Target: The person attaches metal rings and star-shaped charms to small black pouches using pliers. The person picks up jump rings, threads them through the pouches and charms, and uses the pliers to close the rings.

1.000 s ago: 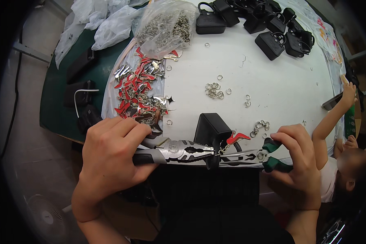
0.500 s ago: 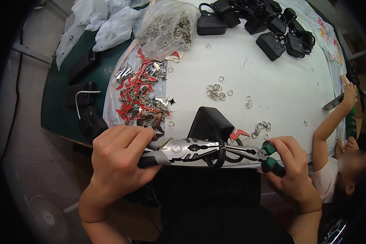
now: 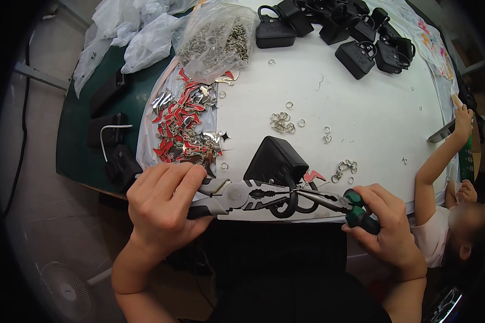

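Note:
My left hand (image 3: 164, 202) is closed on the grey handles of large silver pliers (image 3: 237, 196). In my right hand (image 3: 385, 220) are smaller needle-nose pliers (image 3: 328, 200) with green and black handles. Both tools' tips meet at the handle loop of a small black bag (image 3: 275, 161), which rests near the table's front edge. Whatever the tips pinch there is too small to make out, perhaps a metal ring. A red charm (image 3: 313, 176) lies beside the bag, just behind the needle-nose jaws.
Red and silver charms (image 3: 183, 118) are heaped at the left below a clear bag of chains (image 3: 215, 46). Loose metal rings (image 3: 282, 123) dot the white tabletop (image 3: 372, 118). Several black mini bags (image 3: 355, 59) stand at the back right. Another person's arm (image 3: 436, 161) rests at the right edge.
The black bag has tilted slightly, and its handle loop has shifted a little at the plier tips. Both hands keep their grips. The view has moved slightly.

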Demonstrator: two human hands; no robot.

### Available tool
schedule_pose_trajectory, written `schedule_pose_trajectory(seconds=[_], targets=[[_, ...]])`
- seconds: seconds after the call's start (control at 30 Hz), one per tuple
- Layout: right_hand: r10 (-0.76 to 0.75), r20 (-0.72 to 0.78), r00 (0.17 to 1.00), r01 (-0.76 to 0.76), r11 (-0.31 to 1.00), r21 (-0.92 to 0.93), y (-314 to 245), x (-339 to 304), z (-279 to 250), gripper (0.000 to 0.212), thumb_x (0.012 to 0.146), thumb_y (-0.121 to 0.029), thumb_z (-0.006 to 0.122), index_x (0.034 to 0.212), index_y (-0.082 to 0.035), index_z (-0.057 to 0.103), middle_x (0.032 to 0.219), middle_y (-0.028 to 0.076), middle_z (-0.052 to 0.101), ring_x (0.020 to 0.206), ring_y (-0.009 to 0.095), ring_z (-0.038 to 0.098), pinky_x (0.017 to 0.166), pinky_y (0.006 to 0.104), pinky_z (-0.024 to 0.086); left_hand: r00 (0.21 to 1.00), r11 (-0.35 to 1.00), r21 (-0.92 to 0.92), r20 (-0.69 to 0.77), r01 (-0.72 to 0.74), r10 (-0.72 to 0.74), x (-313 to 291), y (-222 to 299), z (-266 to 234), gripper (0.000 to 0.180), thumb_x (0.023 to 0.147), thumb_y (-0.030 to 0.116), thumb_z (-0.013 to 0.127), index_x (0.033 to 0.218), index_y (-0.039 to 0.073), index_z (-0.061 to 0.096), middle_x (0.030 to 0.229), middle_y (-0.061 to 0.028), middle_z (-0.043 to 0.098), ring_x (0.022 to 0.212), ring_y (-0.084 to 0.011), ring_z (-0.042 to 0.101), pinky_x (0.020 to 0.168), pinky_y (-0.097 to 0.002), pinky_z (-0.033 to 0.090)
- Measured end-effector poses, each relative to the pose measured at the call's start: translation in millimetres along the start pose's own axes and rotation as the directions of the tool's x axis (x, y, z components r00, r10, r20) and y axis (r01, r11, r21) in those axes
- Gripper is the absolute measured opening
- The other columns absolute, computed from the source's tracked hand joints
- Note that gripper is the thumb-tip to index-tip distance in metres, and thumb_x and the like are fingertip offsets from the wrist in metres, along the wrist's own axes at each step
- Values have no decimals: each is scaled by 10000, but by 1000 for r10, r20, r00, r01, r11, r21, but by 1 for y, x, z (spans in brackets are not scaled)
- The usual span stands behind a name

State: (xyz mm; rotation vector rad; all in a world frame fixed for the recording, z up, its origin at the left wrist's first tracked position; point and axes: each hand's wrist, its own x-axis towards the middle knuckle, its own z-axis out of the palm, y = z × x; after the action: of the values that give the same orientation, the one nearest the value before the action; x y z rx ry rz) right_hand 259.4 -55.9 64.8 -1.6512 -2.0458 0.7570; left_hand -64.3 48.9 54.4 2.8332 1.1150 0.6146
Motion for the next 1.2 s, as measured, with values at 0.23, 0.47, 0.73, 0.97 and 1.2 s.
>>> schedule_pose_trajectory(seconds=[0.23, 0.47, 0.73, 0.97, 1.2], targets=[[-118, -92, 989, 104, 984, -144, 11, 2, -15, 562, 635, -178, 870, 1099, 35, 636, 947, 158, 645, 810, 307, 647, 701, 364, 520, 955, 927, -262, 198, 269, -221, 0, 16, 4, 438, 602, 168, 881, 924, 21, 623, 879, -108, 627, 776, -298, 624, 686, -373, 493], [-127, -204, 971, 51, 939, -341, 19, -11, -33, 527, 622, -179, 854, 1060, 33, 651, 931, 141, 640, 800, 295, 626, 687, 364, 503, 928, 927, -104, 137, 360, -345, -29, 46, 54, 507, 653, 292, 882, 973, 17, 601, 982, -117, 551, 902, -305, 542, 764, -405, 459], [-113, -192, 975, 76, 979, -191, 20, -7, -20, 588, 606, -180, 874, 1110, 11, 636, 945, 136, 638, 798, 294, 623, 684, 362, 504, 943, 659, -752, -230, -15, -241, 14, 78, 51, 536, 625, 186, 920, 1038, 22, 621, 1000, -122, 592, 852, -281, 586, 697, -360, 501], [64, -195, 979, -31, 986, 165, 41, -4, -17, 554, 676, -157, 819, 1161, 10, 610, 1006, 127, 620, 883, 251, 595, 762, 334, 470, 906, 583, -810, -203, 58, -372, 30, 75, 62, 287, 728, -67, 805, 987, -42, 685, 801, -118, 675, 686, -188, 627, 605, -267, 498], [327, -473, 818, -358, 933, 28, 117, 13, 7, 478, 834, -216, 733, 1223, 16, 579, 1082, 119, 598, 975, 277, 572, 888, 368, 446, 896, 584, -759, -2, 288, -445, 30, 51, 46, 120, 756, -44, 761, 845, -16, 686, 786, -70, 654, 698, -136, 608, 631, -250, 467]])
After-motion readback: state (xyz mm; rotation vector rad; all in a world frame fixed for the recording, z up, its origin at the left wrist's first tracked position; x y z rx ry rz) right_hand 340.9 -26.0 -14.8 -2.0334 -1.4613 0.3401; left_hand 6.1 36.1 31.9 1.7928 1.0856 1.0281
